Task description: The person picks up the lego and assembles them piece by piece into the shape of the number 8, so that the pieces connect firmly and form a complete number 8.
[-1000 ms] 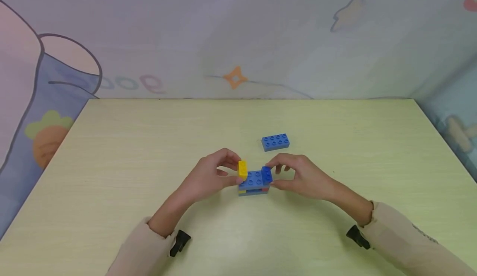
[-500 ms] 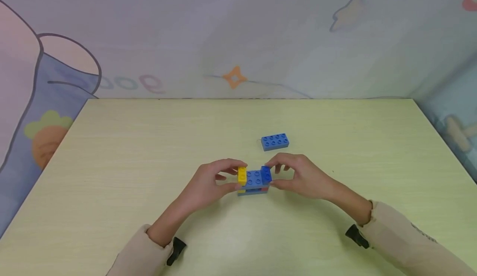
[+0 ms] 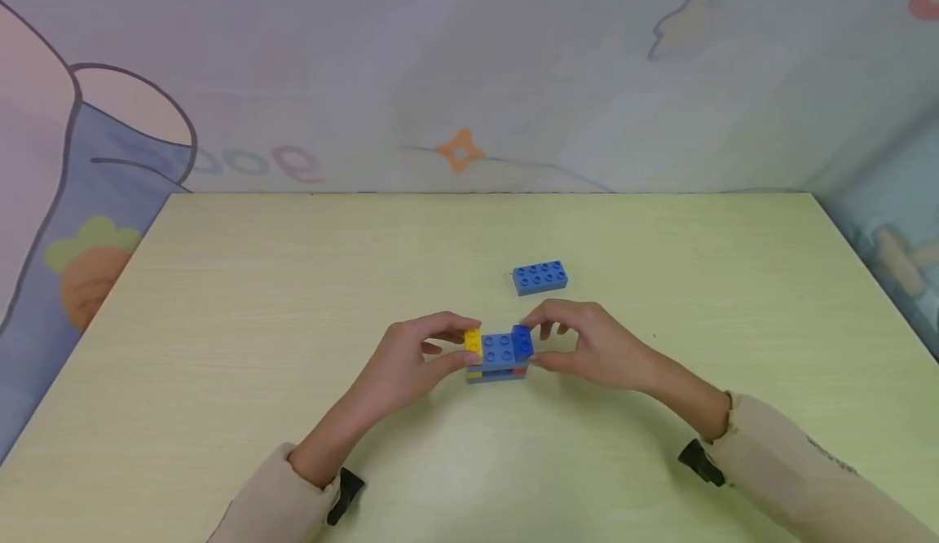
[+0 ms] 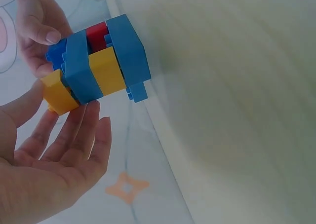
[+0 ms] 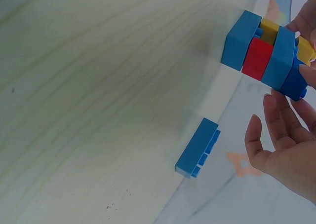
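Note:
A small brick stack stands on the table, with a long blue brick (image 3: 499, 349) on its upper level. Below that, the wrist views show a red brick (image 5: 257, 58) and a yellow brick (image 4: 107, 71) side by side over another long blue brick (image 4: 129, 49). My left hand (image 3: 411, 368) pinches a small yellow brick (image 3: 473, 337) at the stack's left end, thumb in front and fingers behind. At the right end, my right hand (image 3: 601, 349) holds a small dark blue brick (image 3: 522, 342) between thumb and forefinger. In the left wrist view, the upper yellow brick sits slightly askew.
A loose blue brick (image 3: 540, 279) with several studs lies on the light wooden table (image 3: 293, 282), just behind the stack. A patterned backdrop (image 3: 469, 62) rises at the table's far edge. Black wrist mounts (image 3: 345, 496) hang at both sleeves.
My left hand has lowered the yellow brick towards me onto the left end of the stack's top. The right hand has stayed in place on the dark blue brick.

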`<state>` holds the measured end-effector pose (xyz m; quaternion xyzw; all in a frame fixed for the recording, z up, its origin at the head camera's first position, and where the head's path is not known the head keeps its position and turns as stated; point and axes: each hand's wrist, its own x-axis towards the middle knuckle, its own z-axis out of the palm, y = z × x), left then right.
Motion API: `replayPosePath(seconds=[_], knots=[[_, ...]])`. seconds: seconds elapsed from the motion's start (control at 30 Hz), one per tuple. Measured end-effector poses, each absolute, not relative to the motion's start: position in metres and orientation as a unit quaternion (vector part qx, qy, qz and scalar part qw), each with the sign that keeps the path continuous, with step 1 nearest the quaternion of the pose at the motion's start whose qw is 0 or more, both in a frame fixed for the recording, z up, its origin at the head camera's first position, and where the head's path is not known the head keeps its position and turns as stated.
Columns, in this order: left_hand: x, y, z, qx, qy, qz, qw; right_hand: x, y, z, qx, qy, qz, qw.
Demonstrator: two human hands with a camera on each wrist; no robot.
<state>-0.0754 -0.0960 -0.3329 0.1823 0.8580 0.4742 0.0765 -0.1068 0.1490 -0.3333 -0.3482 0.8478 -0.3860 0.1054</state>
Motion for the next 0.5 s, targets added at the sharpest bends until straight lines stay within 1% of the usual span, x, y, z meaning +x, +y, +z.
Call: replayPosePath(seconds=[0.33,0.43,0.5], knots=[[-0.0748,-0.0932,-0.3328,0.171,0.862,0.472,0.070,-0.1062,0.1483,-0.3334,-0.341,0.849,-0.388,0.107],[-0.0752,-0.0931,-0.3328,0.170,0.864,0.469,0.072,-0.1081,0.1503,-0.3328,-0.345,0.846,-0.389,0.120],[-0.0751,-0.0932,-0.3319,0.167,0.866,0.466,0.074,-0.1123,0.1538,-0.3316,-0.353,0.839,-0.390,0.140]])
